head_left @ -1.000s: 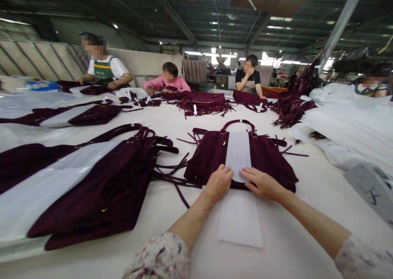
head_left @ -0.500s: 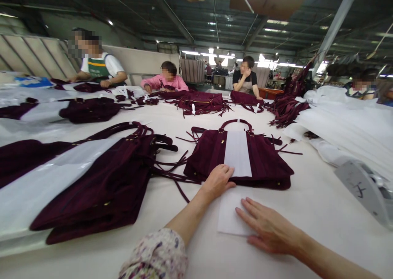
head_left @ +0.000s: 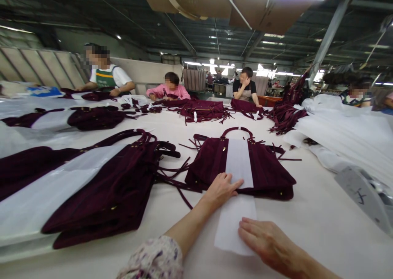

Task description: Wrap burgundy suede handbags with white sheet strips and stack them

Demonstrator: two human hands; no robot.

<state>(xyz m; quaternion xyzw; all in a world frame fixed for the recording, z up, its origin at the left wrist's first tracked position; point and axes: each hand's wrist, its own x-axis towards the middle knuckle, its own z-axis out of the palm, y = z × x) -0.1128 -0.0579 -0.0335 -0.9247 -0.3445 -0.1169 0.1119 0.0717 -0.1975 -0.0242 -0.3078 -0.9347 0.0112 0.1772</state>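
A dark burgundy handbag point(head_left: 270, 168) lies flat on the white table, its handle pointing away from me. Down its middle runs a white paper strip point(head_left: 238, 160). My left hand point(head_left: 222, 189) rests on the lower end of that strip at the bag's bottom edge, fingers laid out flat. From beneath the bag, a piece of white paper point(head_left: 231, 225) extends toward me. On this paper's right side lies my right hand point(head_left: 267, 240), fingers straight and close together, with the thumb mostly hidden. Neither hand is wrapped round anything.
A larger stack of burgundy bags point(head_left: 101, 193) with white wrapping fills the left. More burgundy bags point(head_left: 202, 109) lie farther back. At right are piled white sheets point(head_left: 346, 123) and a grey marked plate point(head_left: 362, 197). Several people work across the table point(head_left: 310, 225).
The view has tilted up a little. My right hand has moved toward me, and more of the lower white paper shows below the bag. The left hand stays at the bag's bottom edge.
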